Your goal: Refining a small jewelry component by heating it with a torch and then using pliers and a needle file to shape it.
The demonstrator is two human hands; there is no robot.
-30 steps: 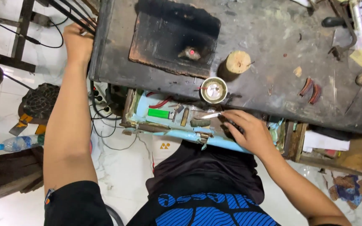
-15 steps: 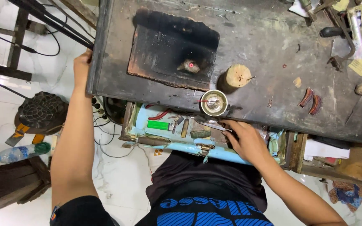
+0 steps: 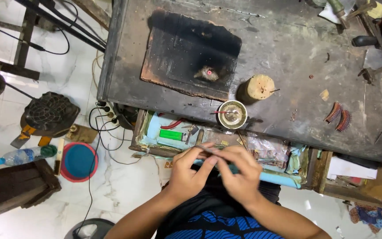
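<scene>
Both of my hands meet over my lap, just in front of the open drawer [image 3: 155, 132]. My left hand [image 3: 190, 170] and my right hand [image 3: 239, 172] pinch the same thin metal tool [image 3: 206, 149], a pair of tweezers or a slim rod, between their fingertips. Whether a small piece sits in the tool's tip is too small to tell. The drawer under the bench holds a green lighter [image 3: 170, 134], a red wire and several small tools.
The dark, scorched workbench [image 3: 288, 57] carries a charred block [image 3: 186, 53] with a small piece on it, a wooden stump [image 3: 260, 86], a small metal bowl [image 3: 231, 114] and two reddish brushes [image 3: 339, 117]. Cables, a plastic bottle [image 3: 23, 155] and a teal bowl [image 3: 77, 161] lie on the floor at left.
My left hand left the bench's left edge and came down to my lap. My right hand lifted a thin tool out of the drawer, and both hands now hold it.
</scene>
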